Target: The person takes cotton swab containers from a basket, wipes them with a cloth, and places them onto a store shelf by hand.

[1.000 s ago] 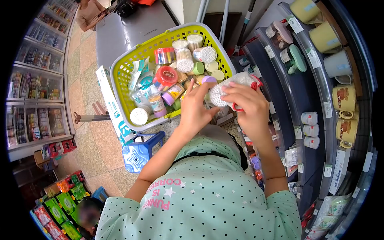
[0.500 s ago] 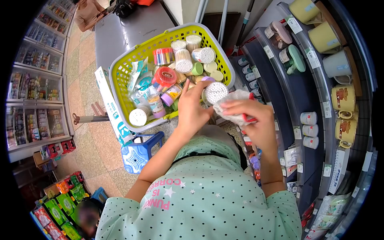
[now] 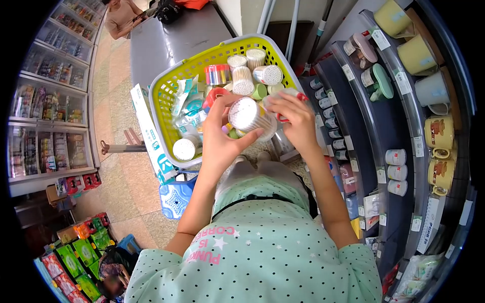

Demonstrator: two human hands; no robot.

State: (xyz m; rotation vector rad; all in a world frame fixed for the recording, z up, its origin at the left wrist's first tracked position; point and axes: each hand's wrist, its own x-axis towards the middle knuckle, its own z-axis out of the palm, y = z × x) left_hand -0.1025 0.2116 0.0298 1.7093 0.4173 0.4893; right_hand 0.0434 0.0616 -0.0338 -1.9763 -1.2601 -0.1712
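My left hand (image 3: pixel 222 129) is wrapped round a clear tub of cotton swabs (image 3: pixel 247 117), its white tips turned up toward me. My right hand (image 3: pixel 295 118) closes on a whitish cloth with red edging (image 3: pixel 287 96) beside the tub. Beneath both hands is a yellow-green basket with a grey rim (image 3: pixel 162 76). It holds several more swab tubs (image 3: pixel 242 81), a red-striped pack (image 3: pixel 217 74), teal-and-white packets (image 3: pixel 192 108) and a white-topped tub (image 3: pixel 185 148). A red round item (image 3: pixel 214 96) is partly hidden behind my left hand.
Grey table (image 3: pixel 177 40) behind the basket; blue stool (image 3: pixel 176 199) below it. A long white box (image 3: pixel 151 134) leans at the basket's left. Shelves with mugs (image 3: pixel 438 132) and cans (image 3: pixel 396 172) stand right. A person (image 3: pixel 121 17) is at upper left, another (image 3: pixel 113 275) at lower left.
My left hand now grips the swab tub, which has been lifted and moved left over the basket. My right hand with the cloth has moved up and left. The view has shifted slightly.
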